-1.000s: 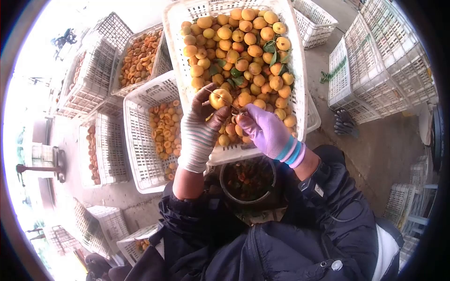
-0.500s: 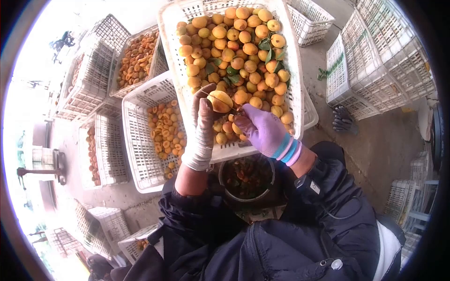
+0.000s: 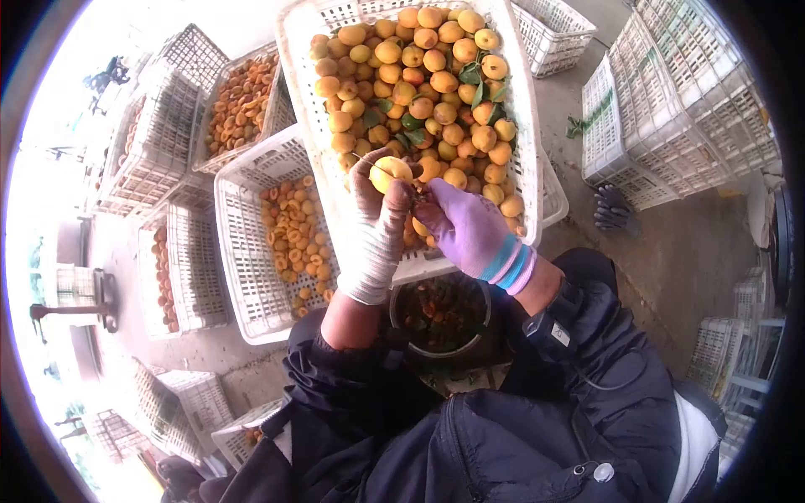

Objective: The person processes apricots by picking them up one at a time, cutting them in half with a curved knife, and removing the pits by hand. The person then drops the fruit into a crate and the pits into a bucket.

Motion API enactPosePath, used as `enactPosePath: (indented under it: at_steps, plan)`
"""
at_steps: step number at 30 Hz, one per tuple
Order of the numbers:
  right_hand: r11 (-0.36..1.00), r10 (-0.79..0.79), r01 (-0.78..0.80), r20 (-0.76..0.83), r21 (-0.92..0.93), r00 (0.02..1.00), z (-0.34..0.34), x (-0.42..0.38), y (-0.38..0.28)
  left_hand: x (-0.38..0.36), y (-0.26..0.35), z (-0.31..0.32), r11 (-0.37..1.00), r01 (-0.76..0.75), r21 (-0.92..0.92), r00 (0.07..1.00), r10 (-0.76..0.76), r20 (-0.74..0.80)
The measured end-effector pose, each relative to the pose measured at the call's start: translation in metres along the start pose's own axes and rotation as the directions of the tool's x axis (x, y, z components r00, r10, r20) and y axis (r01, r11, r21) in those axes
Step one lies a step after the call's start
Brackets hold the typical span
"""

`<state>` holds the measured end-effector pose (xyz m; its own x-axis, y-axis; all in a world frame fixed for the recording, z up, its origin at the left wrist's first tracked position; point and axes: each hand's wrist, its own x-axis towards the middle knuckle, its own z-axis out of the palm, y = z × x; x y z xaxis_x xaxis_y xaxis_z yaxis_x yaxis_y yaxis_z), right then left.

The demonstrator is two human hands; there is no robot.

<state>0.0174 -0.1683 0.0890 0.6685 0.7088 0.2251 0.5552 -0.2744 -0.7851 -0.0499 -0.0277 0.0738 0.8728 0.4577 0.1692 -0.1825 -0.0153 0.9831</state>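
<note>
My left hand (image 3: 377,226), in a white glove with dark-stained fingers, is closed round an orange-yellow apricot (image 3: 391,173). A thin dark line, possibly a wire or string, crosses the fruit. Beside it, my right hand (image 3: 470,225), in a purple glove with blue cuff stripes, pinches something too small to make out, its fingertips close to my left thumb. Both hands are over the near end of a white crate (image 3: 530,126) full of whole apricots (image 3: 423,80) and some green leaves.
Left of it, a lower white crate (image 3: 237,251) holds halved apricots (image 3: 295,230). A bucket (image 3: 440,314) with dark scraps stands between my knees. Stacked crates (image 3: 671,101) are at the right, near dark gloves (image 3: 615,210). More fruit crates (image 3: 155,138) stand at the left.
My left hand has shifted right, and its fingers now meet those of my right hand. The held apricot has turned slightly and stays in my left hand.
</note>
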Motion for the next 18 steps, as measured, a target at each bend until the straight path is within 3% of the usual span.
enactPosePath:
  at_steps: [3, 5, 6, 8, 11, 14, 16, 18]
  plan:
    - [0.999, -0.033, 0.033, -0.02, 0.003, 0.999, 0.001, -0.002, 0.003, -0.003, 0.002, 0.003, 0.988, -0.073, 0.138, 0.997, 0.069, 0.035]
    - [0.999, -0.042, 0.041, -0.022, -0.009, 0.999, 0.001, -0.003, 0.004, -0.004, 0.004, 0.007, 0.999, -0.008, -0.051, 1.0, 0.01, 0.026]
    - [0.998, -0.054, 0.053, -0.026, -0.021, 0.998, 0.001, -0.002, 0.004, -0.005, -0.001, 0.006, 1.0, 0.0, -0.027, 1.0, 0.001, 0.02]
    - [0.997, -0.057, 0.057, -0.014, -0.048, 0.998, 0.001, -0.003, 0.005, -0.006, -0.016, 0.006, 0.972, 0.048, -0.23, 0.999, -0.05, 0.001]
    - [0.992, -0.11, 0.108, -0.033, -0.071, 0.993, -0.002, -0.006, 0.0, -0.006, -0.015, 0.017, 0.745, 0.149, -0.65, 0.978, -0.21, -0.016]
    - [0.983, -0.102, 0.103, 0.013, -0.149, 0.995, -0.002, -0.01, 0.004, 0.004, -0.017, 0.005, 0.801, 0.132, -0.584, 0.984, -0.175, -0.018]
    - [0.979, -0.109, 0.113, 0.033, -0.171, 0.993, -0.002, -0.012, 0.007, 0.006, -0.012, -0.005, 0.472, 0.182, -0.862, 0.967, -0.246, 0.069]
    - [0.981, -0.103, 0.108, 0.039, -0.161, 0.994, -0.006, -0.011, 0.01, 0.01, -0.007, -0.013, 0.516, 0.151, -0.843, 0.97, -0.241, 0.026]
